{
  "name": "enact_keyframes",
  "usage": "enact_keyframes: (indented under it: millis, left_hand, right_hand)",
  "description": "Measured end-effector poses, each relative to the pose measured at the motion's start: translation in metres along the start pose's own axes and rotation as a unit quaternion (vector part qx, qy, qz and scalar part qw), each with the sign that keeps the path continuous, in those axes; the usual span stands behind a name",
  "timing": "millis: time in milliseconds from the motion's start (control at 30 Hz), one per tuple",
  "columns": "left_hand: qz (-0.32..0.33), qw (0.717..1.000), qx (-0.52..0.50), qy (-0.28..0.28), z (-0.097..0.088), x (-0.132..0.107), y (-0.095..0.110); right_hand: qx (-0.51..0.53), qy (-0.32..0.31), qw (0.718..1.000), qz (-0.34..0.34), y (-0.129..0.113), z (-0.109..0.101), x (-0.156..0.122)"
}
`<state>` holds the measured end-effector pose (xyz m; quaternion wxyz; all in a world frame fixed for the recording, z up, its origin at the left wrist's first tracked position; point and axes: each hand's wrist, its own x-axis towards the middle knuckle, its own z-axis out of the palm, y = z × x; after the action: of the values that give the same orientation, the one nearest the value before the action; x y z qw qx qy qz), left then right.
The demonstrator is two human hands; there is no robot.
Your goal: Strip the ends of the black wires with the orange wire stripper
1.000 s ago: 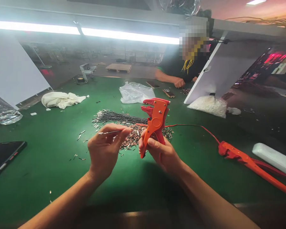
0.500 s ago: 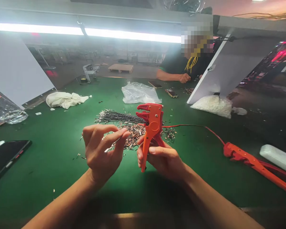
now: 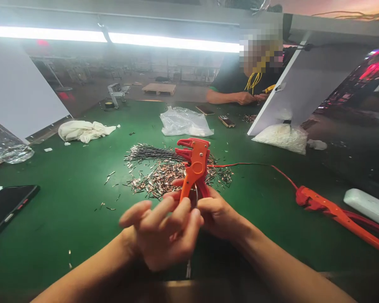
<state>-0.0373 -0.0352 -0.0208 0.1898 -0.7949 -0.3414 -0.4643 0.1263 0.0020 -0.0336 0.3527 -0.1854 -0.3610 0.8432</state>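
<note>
My right hand is closed around the handles of an orange and red wire stripper, held upright with its jaws at the top left. My left hand, slightly blurred, is just below and in front of the handles, thumb and index finger pinched by my right thumb. A thin wire shows between the handles and runs down into this pinch; a pale wire end sticks out below. Behind the tool lie a bundle of black wires and a pile of short wire scraps.
A second orange wire stripper lies at right, a red cord leading from it. Around the green table are a phone, a white cloth, a clear plastic bag and a white-filled bag. A person sits opposite.
My left hand has moved right and down, from beside the pile to the stripper's handles. The stripper has shifted slightly left. Opposite, a yellow tool has come into view at the person's hands.
</note>
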Motion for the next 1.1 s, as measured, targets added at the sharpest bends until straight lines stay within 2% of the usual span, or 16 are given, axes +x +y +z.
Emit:
enact_keyframes:
  millis: [67,100,133,300,467,600,900,1100]
  left_hand:
    - [0.156,0.987,0.042,-0.029,0.005,0.001,0.003]
    - [0.214,0.975,0.057,-0.036,0.008,0.002,0.003]
    - [0.231,0.971,0.056,-0.037,0.011,0.002,0.002]
    - [0.192,0.980,0.010,-0.047,0.023,-0.002,-0.008]
    - [0.177,0.983,-0.014,-0.055,0.031,-0.003,-0.011]
    - [0.189,0.980,-0.026,-0.050,0.031,0.000,-0.011]
    - [0.194,0.979,-0.032,-0.053,0.029,-0.003,-0.012]
    - [0.203,0.976,-0.038,-0.069,0.027,-0.003,-0.013]
  right_hand:
    - [0.018,0.019,1.000,0.007,-0.004,-0.002,-0.001]
    - [0.024,0.024,0.999,0.007,-0.006,-0.004,-0.001]
    - [0.032,0.025,0.999,0.003,-0.007,-0.006,-0.001]
    - [0.074,0.029,0.997,-0.023,-0.011,-0.013,-0.001]
    - [0.050,0.026,0.998,-0.009,-0.008,-0.009,0.002]
    - [0.024,0.048,0.999,-0.007,-0.007,-0.004,0.005]
    - [0.024,0.012,0.999,0.022,-0.008,-0.004,0.002]
    - [0.031,0.051,0.997,0.049,-0.014,0.003,0.001]
